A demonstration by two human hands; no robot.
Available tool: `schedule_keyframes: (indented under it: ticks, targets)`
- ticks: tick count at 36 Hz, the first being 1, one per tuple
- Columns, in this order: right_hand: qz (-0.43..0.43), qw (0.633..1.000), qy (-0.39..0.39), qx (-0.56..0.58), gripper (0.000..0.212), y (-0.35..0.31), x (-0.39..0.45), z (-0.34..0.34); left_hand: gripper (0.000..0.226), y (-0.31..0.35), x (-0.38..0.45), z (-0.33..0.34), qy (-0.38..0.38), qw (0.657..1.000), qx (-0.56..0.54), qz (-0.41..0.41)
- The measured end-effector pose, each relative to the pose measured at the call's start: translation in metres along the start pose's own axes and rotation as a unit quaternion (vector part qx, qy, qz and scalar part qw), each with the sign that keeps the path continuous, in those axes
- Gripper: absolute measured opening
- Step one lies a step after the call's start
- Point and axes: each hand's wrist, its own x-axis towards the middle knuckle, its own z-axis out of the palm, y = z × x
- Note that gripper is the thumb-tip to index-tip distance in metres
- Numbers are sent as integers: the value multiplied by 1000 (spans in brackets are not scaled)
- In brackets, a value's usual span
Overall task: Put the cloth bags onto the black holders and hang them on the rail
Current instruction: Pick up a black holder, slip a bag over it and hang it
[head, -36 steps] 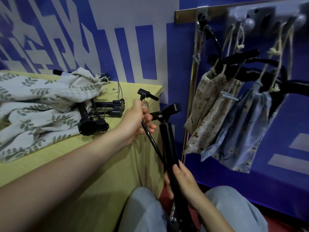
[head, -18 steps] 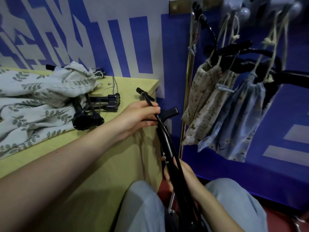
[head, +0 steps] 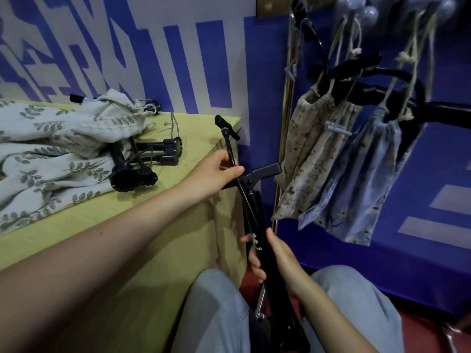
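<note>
Two hands gripping one black pump [head: 257, 220], left hand [head: 216, 174] on hose, right hand [head: 277, 258] on barrel, two hung bags [head: 331, 161]

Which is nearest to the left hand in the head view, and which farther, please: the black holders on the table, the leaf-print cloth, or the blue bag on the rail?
From the left hand:
1. Black holders, just to its left on the table.
2. Leaf-print cloth, farther left on the table.
3. Blue bag, well off to its right, hanging from the rail.
</note>
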Motion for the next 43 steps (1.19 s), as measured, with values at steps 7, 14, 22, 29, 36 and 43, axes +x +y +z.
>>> schedule_keyframes:
  ticks: [7,14,22,29,36,43]
  targets:
    - [8,1000,-20,-11,73,0,-3,-1,8,8,-8,2,-5,997,-40,63]
    - [30,999,-24,-9,70,5,-4,-3,8,8,-9,6,-3,999,-21,38]
    - [28,997,-65,9,86,7,-4,-5,4,6,-11,3,-25,1000,6,-14]
    - [24,998,-63,10,89,7,-6,-4,7,10,-11,5,-25,999,5,-32]
    - [15,996,-82,12,81,3,-12,-1,16,14,-16,3,-50,997,-35,-50]
    - [6,996,-85,12,79,0,-13,-3,15,25,-24,4,-55,996,-70,-29]
